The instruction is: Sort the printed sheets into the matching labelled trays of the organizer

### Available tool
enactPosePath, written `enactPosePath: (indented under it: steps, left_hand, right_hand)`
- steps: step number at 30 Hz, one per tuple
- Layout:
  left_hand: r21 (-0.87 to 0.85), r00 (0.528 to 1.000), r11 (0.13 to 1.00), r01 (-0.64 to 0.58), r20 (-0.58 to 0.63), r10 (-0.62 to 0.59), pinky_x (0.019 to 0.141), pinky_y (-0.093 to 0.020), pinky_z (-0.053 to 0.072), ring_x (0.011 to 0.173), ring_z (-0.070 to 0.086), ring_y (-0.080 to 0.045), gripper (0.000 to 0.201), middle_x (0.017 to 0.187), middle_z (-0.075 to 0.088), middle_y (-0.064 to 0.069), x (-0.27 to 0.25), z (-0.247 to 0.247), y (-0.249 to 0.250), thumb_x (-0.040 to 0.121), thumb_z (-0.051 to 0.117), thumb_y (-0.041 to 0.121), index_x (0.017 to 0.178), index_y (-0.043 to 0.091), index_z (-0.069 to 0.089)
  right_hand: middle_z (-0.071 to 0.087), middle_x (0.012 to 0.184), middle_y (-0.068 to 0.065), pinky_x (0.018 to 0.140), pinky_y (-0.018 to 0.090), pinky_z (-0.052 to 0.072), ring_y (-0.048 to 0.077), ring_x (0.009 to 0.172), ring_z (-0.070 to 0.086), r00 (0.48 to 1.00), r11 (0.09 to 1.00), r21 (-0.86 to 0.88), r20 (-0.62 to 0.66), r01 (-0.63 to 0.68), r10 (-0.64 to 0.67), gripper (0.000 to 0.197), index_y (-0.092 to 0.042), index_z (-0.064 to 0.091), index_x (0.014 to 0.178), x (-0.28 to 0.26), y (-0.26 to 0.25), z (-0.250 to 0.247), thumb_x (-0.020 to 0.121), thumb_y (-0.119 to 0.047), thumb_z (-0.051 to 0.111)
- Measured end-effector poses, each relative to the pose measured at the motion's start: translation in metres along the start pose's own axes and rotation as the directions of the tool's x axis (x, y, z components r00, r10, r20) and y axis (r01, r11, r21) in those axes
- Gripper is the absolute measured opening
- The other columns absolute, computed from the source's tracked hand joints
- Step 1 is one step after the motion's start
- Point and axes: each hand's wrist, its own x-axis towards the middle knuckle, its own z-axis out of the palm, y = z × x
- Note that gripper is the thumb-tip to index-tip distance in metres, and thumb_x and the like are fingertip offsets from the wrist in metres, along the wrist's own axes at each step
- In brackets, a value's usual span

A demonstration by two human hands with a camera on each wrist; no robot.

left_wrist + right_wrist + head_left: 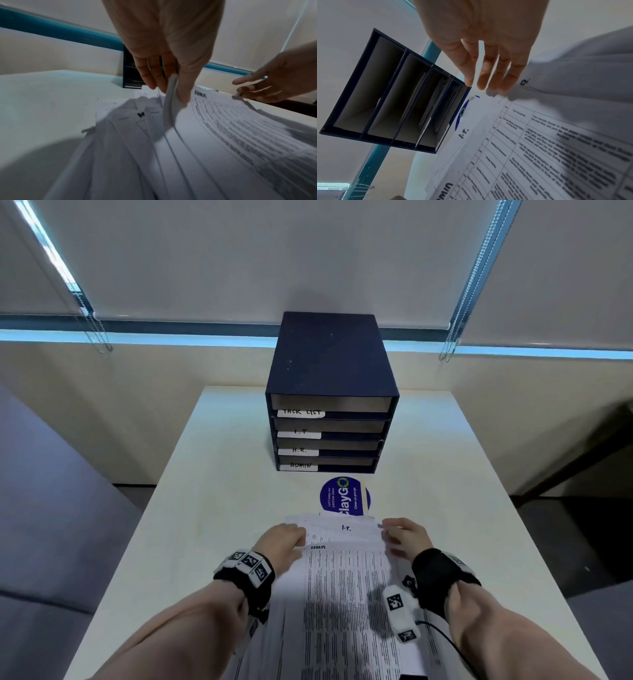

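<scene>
A fanned stack of printed sheets (342,611) lies on the white table (205,491) in front of me. Its top sheet is marked ADMIN (223,121), and a sheet marked I.T. (346,528) pokes out beyond it. My left hand (298,537) pinches the curled-up left edge of the ADMIN sheet between thumb and fingers (183,97). With fairly straight fingers, my right hand (390,530) touches the far right corner of the sheets (503,94). The dark blue organizer (332,364) stands behind the stack, its trays labelled TASK LIST, I.T., H.R. and ADMIN. In the right wrist view its lower trays (436,102) hold some sheets.
A round blue sticker (342,494) lies on the table between the stack and the organizer. Roller blinds with bead cords (99,337) hang behind the table. A grey seat (51,508) is on the left, dark floor on the right.
</scene>
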Motion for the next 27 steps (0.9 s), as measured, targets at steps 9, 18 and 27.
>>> enactPosePath:
  steps: [9,18,27]
  left_hand:
    - [0.103,0.984,0.995,-0.017,-0.174,0.035,0.058,-0.028,0.041,0.065,0.06,-0.022,0.018,0.081,0.066,-0.002,0.0,-0.008,-0.009,0.091,0.056,0.012,0.104,0.019,0.046]
    - [0.025,0.918,0.992,-0.127,-0.376,0.127,0.075,-0.035,0.053,0.081,0.061,-0.019,0.015,0.1,0.067,-0.003,0.004,-0.018,-0.005,0.081,0.071,0.017,0.081,0.018,0.056]
    - [-0.989,0.944,0.145,-0.014,-0.061,-0.324,0.069,-0.028,0.054,0.072,0.066,-0.016,0.016,0.089,0.069,-0.01,0.018,-0.085,0.01,0.099,0.046,0.013,0.104,0.01,0.061]
  right_hand:
    - [0.059,0.082,0.012,0.062,0.03,0.045,0.022,0.07,0.052,0.999,0.999,-0.037,-0.02,0.026,-0.027,0.018,-0.004,0.062,0.1,0.003,-0.002,0.0,0.091,0.005,0.048]
    - [0.06,0.112,0.021,0.072,0.032,0.043,0.027,0.091,0.052,0.998,0.996,-0.093,-0.067,-0.004,-0.003,0.02,-0.011,0.061,0.097,0.008,0.005,-0.003,0.088,0.003,0.052]
    - [0.034,0.153,0.011,0.114,0.042,0.026,0.028,0.142,0.031,0.972,0.999,0.039,0.235,-0.006,-0.003,0.078,-0.004,0.016,0.15,-0.017,-0.013,0.008,0.092,-0.027,0.061]
